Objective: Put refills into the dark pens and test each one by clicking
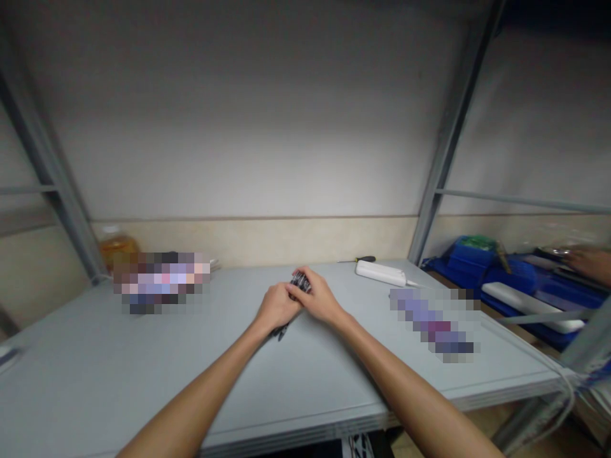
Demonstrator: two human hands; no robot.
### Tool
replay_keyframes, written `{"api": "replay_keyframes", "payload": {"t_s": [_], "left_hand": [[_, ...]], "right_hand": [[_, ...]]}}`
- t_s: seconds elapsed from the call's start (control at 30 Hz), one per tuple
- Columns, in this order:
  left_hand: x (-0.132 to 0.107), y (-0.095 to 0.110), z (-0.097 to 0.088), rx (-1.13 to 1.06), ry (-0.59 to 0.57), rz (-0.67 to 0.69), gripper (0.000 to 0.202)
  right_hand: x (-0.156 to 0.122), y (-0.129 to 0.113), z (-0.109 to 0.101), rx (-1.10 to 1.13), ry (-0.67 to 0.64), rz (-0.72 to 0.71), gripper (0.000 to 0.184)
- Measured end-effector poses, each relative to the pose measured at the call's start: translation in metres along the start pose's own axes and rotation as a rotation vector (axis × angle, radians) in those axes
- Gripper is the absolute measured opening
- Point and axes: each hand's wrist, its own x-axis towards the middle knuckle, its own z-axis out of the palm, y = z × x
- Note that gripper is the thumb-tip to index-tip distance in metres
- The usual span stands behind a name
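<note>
Both of my hands are closed around a dark bundle (300,280) over the middle of the table (229,375). Glossy black pieces with pale streaks show at its top, between my fingers. Thin dark ends stick out below, beside the left wrist. Its exact kind is hard to make out. My left hand (279,305) wraps its lower part, with the fingers mostly hidden. My right hand (321,298) grips the upper part, thumb across the front and touching the left hand.
A white power strip (380,273) and a screwdriver (358,259) lie at the back right. Blurred-out items flank my hands. A jar of amber liquid (117,248) stands back left. Metal posts (451,140) frame the table; beyond, another person's hand (589,262) is near blue bins (470,261).
</note>
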Motion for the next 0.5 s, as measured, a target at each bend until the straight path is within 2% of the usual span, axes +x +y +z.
{"api": "replay_keyframes", "payload": {"t_s": [0.23,0.37,0.5], "left_hand": [[-0.001,-0.006,0.002,0.114,-0.095,-0.005,0.022],[-0.004,-0.002,0.002,0.199,-0.074,-0.073,0.036],[-0.008,0.004,0.000,0.293,-0.092,-0.088,0.041]], "right_hand": [[-0.004,0.014,0.014,0.069,-0.011,0.134,0.019],[-0.004,0.021,0.021,0.127,0.055,0.222,0.016],[-0.002,0.022,0.027,0.055,0.132,0.307,0.013]]}}
